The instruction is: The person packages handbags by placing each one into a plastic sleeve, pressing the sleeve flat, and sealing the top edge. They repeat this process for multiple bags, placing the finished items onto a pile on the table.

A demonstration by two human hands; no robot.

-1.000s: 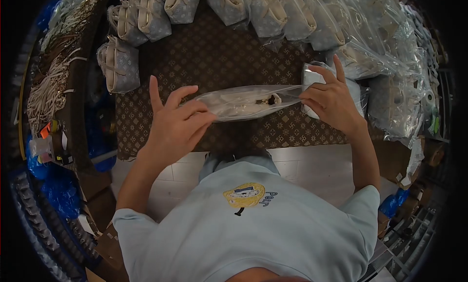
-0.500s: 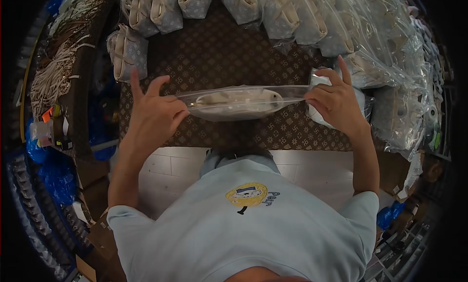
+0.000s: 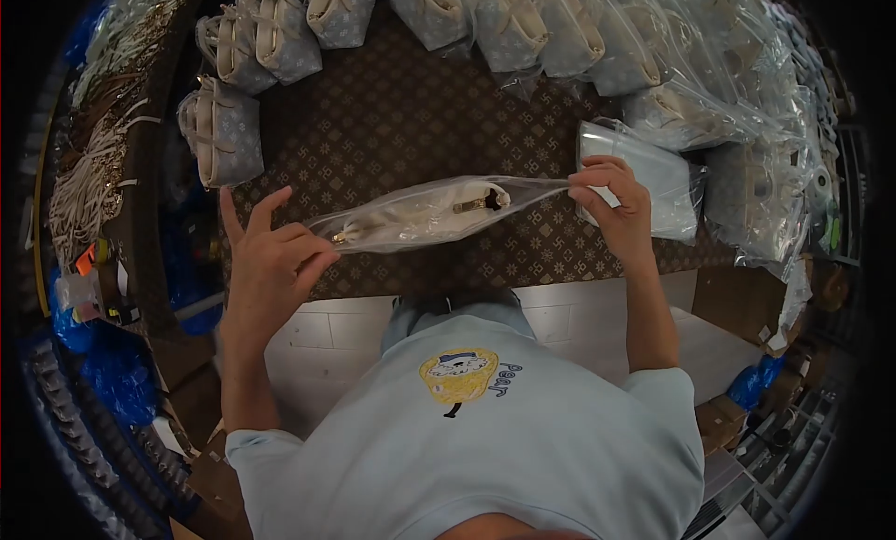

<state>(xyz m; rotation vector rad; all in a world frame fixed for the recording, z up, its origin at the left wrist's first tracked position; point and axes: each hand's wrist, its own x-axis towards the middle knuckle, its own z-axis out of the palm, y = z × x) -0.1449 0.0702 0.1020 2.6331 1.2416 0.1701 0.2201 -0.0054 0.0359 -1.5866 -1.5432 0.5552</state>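
A clear plastic bag (image 3: 373, 245) is stretched sideways between my two hands, above the front part of the table. Its mouth gapes, and inside sits a cream handbag (image 3: 420, 213) with a gold zip. My left hand (image 3: 275, 269) pinches the bag's left end, index and another finger raised apart. At the right end, the thumb and fingers of my right hand (image 3: 611, 202) pinch the other corner. Just beyond my right hand lies a stack of flat clear plastic bags (image 3: 667, 190). The handbag's lower part is hidden by the angle.
Grey patterned handbags (image 3: 229, 134) stand at the table's left and back. Several plastic-wrapped handbags (image 3: 597, 36) crowd the back right. Cream straps (image 3: 89, 185) hang at the far left. A brown patterned cloth (image 3: 373, 120) covers the table, and blue plastic (image 3: 117, 377) sits below left.
The plastic bag has tilted, its left end lower, and its mouth has widened, showing more of the handbag and its zip. My left hand has moved down; my right hand has shifted left.
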